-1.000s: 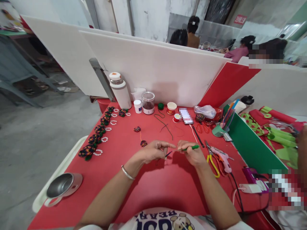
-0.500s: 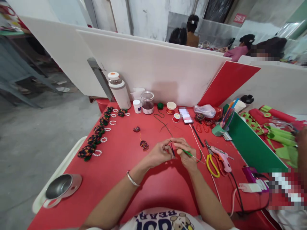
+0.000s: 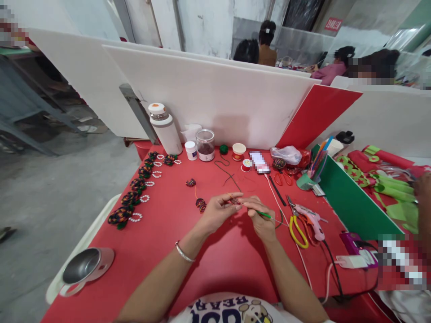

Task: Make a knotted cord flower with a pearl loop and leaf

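Note:
My right hand (image 3: 262,217) is closed round a crochet hook with a green grip (image 3: 264,215), its thin metal end pointing left. My left hand (image 3: 218,211) pinches a small bit of dark yarn (image 3: 235,200) between thumb and fingers, at the hook's tip. The fingertips of both hands nearly meet above the red table, hiding most of that yarn. Beyond them a dark green strand (image 3: 229,172) runs toward a green yarn ball (image 3: 223,149). Left of my hands lie a multicoloured coil of yarn (image 3: 201,205) and a small yarn ball (image 3: 190,182) linked by an orange thread.
Knitted pieces with bead loops (image 3: 129,198) line the left side near a steel mug (image 3: 87,267). A thermos (image 3: 164,130), jar (image 3: 205,146) and phone (image 3: 259,161) stand or lie behind. Yellow-handled pliers (image 3: 298,231) and a pink glue gun (image 3: 311,220) lie right, beside a green divider (image 3: 357,197).
My left fingers have uncurled and reach forward, pinching the yarn nearer the hook tip. The dark strand that hung below the fingers no longer shows there. The right hand has barely moved.

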### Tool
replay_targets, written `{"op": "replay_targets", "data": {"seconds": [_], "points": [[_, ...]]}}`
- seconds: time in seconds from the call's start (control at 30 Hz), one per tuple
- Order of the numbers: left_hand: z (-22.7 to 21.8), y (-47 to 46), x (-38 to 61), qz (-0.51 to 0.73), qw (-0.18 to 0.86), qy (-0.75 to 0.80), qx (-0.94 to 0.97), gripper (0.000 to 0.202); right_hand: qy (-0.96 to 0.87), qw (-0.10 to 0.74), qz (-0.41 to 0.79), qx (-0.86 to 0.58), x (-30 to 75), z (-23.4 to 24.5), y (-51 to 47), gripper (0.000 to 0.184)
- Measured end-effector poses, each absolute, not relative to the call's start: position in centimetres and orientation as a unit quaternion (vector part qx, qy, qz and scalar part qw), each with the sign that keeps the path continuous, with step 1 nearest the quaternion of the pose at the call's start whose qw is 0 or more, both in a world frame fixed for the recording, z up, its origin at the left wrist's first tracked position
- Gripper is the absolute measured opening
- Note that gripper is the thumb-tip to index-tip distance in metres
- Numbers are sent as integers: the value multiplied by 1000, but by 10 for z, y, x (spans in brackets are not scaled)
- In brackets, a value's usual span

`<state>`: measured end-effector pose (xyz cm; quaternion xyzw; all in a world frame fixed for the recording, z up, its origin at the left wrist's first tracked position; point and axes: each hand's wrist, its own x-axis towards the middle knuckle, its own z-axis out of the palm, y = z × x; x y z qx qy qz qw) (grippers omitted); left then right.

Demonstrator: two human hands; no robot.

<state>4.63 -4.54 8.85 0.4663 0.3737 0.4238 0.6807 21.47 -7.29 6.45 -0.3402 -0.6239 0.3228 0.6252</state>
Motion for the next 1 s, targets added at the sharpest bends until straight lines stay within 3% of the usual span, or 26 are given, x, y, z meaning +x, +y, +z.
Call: {"op": "replay_targets", "data": {"seconds": [0.07,0.17,0.2,0.33,0.43,0.6,0.73,1.0], "points": [[92,-45,48,442,656,378,481,22,-650,609,272,-363,214,64,-74,18],[94,-46,51,457,630,394,490,15,-715,557,129,-402,214,64,-76,21],[94,-46,52,458,630,401,482,17,-733,538,82,-408,214,63,-77,25],[91,-49,54,462,662,401,434,63,-744,530,-7,-407,212,62,-82,46],[91,-47,50,438,720,371,391,72,-730,561,21,-389,210,64,-82,43],[91,-41,38,355,788,337,374,82,-688,601,201,-353,211,68,-76,19],[90,-38,33,341,789,347,375,78,-700,562,261,-355,222,75,-69,20],[99,-36,26,341,765,347,422,61,-752,501,270,-332,244,101,-60,14]]}}
